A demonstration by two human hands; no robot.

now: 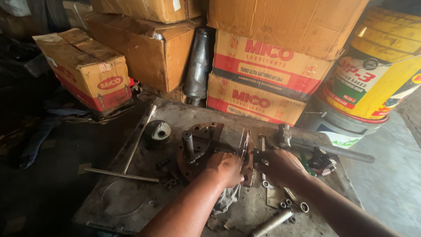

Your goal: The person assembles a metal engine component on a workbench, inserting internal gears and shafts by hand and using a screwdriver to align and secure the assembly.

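while both hands are gripping, the left hand [226, 169] is clamping fingers on the rusty metal assembly [210, 147] on the worktable [131, 197]; right hand [280, 166] is closing around a dark tool; sleeves [291, 205] are lying loose, unfitted.

I see flanged part [206, 147] mid tabletop [131, 202], rods [131, 153] to its left, hammer [307, 145] right, boxes [263, 74] behind

Rusty brown flange [199, 145], yellow drum [386, 66]

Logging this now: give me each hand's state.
Left hand: closed on the rusty metal part.
Right hand: closed on the same part's edge.
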